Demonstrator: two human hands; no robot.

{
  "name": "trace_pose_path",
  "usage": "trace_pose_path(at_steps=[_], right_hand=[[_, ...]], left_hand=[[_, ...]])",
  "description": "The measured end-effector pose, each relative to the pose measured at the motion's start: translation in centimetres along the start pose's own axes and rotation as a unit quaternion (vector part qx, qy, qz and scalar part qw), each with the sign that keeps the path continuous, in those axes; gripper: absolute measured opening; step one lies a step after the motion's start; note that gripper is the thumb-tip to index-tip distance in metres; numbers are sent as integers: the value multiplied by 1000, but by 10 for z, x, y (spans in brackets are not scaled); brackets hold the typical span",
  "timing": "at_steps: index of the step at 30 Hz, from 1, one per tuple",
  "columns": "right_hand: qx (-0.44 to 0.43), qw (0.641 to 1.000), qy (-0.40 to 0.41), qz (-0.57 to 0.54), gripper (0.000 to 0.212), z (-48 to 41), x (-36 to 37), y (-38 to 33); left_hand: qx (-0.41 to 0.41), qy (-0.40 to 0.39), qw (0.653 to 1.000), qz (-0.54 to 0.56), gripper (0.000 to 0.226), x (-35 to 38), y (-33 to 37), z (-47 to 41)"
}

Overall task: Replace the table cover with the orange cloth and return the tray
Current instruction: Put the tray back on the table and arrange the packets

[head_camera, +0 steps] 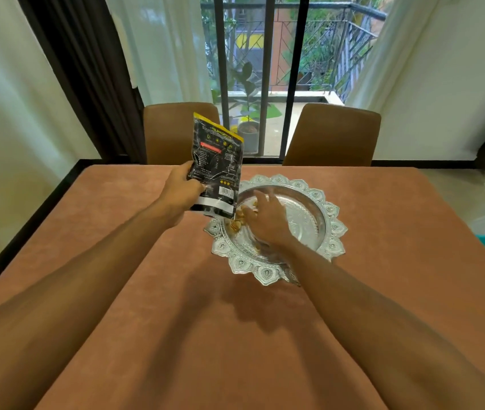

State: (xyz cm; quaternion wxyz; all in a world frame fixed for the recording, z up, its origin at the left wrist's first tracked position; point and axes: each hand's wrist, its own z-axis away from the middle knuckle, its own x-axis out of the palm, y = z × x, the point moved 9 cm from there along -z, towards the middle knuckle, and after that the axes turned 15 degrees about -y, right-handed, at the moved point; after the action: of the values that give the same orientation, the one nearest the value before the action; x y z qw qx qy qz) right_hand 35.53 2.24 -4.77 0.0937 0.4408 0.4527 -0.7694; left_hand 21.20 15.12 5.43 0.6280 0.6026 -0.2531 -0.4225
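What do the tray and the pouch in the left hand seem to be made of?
The tray: probably metal, silver-coloured and polished, with an embossed scalloped rim that reflects light. The pouch: probably plastic film, glossy; it creases and glints, printed black.

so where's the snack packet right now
Head view, left of centre: the left hand grips the black snack packet above the left rim of the silver tray.

The orange cloth (146, 291) lies flat and smooth over the whole tabletop. On it, right of frame centre, sits the round silver tray (334, 229) (scalloped, embossed rim), holding pale snack pieces (236, 224).
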Motion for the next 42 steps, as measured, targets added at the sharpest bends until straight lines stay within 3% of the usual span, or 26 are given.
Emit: trace_pose_path(at_steps=[3, 13, 15, 17, 20, 24, 27, 31, 35, 38, 42], right_hand=[[-43, 998, 46, -22, 45, -2, 5, -28], [-176, 977, -119, 27, 26, 37, 21, -45], [-171, 976, -132, 11, 22, 43, 13, -40], [-142, 986, -90, -6, 22, 45, -3, -34], [-57, 996, -60, -14, 35, 45, -7, -23], [-84, 983, -124, 102, 35, 67, 27, -42], [-100, 988, -84, 78, 31, 77, 34, -45], [-86, 993, -47, 63, 39, 74, 34, -36], [-68, 994, -46, 72, 41, 67, 32, -36], [-115, 983, -80, 120, 42, 63, 48, -43], [-160, 978, -92, 98, 41, 69, 50, -43]], left_hand=[[0, -2, 1000, 6, 49, -8, -2, -5], [64, -32, 996, -56, 42, 0, 11, -16], [72, -39, 995, -64, 42, 7, 11, -17], [82, -50, 992, -80, 44, 14, 13, -19], [94, -68, 982, -146, 46, 24, 15, -30], [150, -116, 936, -295, 55, 63, 33, -33], [221, -190, 876, -384, 53, 107, 40, -25], [227, -249, 795, -505, 53, 132, 14, -25], [239, -247, 799, -494, 57, 126, 12, -32], [220, -259, 798, -497, 57, 124, 6, -40], [195, -264, 783, -529, 64, 128, -11, -40]])
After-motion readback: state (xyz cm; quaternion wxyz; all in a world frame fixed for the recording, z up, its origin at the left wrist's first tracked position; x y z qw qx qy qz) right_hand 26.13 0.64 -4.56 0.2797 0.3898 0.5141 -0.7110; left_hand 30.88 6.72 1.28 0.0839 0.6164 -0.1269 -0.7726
